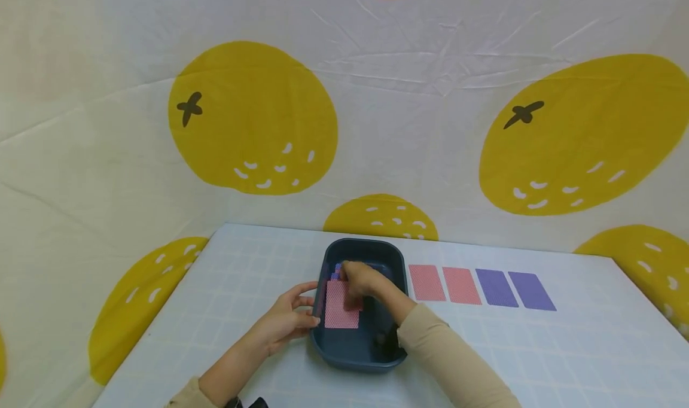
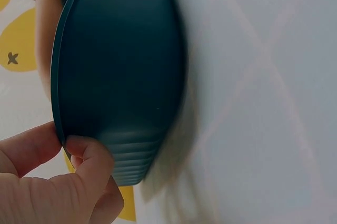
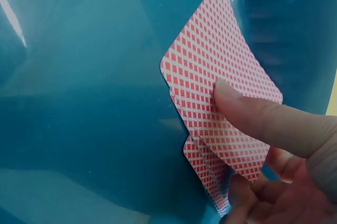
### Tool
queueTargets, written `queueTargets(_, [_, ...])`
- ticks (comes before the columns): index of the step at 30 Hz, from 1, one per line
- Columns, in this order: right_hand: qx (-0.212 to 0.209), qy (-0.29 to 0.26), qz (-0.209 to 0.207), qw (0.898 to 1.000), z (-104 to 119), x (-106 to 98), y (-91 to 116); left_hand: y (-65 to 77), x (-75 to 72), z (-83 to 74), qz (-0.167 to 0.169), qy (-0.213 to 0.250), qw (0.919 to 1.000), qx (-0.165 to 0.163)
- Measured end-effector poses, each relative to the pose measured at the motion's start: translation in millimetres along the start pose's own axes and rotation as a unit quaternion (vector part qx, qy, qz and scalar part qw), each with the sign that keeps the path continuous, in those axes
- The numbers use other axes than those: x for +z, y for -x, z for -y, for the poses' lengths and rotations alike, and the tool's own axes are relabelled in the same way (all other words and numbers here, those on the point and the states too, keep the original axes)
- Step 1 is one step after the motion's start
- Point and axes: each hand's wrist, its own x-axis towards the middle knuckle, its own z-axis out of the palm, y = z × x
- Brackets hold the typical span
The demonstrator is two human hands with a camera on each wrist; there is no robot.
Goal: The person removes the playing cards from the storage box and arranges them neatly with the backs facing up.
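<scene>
A dark teal plastic bin (image 1: 357, 366) stands on the table, with playing cards inside. My left hand (image 1: 280, 321) grips the bin's left rim, thumb and fingers pinching its edge in the left wrist view. Reaching in from the right, my right hand (image 1: 362, 281) pinches red-patterned playing cards (image 3: 210, 66) between thumb and fingers. More than one card edge shows there, fanned slightly apart at the lower end. Behind the red cards, purple-backed cards (image 1: 335, 275) peek out near the bin's left wall, partly covered.
To the right of the bin, two red-backed cards (image 1: 427, 283) and two purple-backed cards (image 1: 496, 288) lie face down in a row. The white table (image 1: 215, 288) meets a hanging cloth (image 1: 398, 121) printed with yellow fruit at its back edge.
</scene>
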Motion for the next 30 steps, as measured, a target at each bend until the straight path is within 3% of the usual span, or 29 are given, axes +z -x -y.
queueTargets(6, [-0.014, -0.075, 0.029, 0.997, -1, -3, 4, -1.9, -2.0, 0.9, 0.005, 0.003, 1.0000, 0.003])
queueTargets(11, [-0.027, -0.162, 0.077, 0.983, -9, -9, 6, -2.1, -2.0, 1.3, 0.007, 0.006, 1.0000, 0.002])
queueTargets(17, [-0.022, -0.219, 0.108, 0.970, -12, -17, 11, -0.4, -2.6, 1.6, 0.004, 0.000, 1.0000, -0.004])
queueTargets(25, [-0.016, -0.261, 0.095, 0.961, -13, -25, 16, -0.2, -2.2, 2.7, -0.004, -0.005, 1.0000, -0.006])
queueTargets(30, [-0.005, -0.317, 0.072, 0.946, -11, -29, 18, -0.4, -3.7, 3.8, -0.006, -0.008, 0.9999, -0.006])
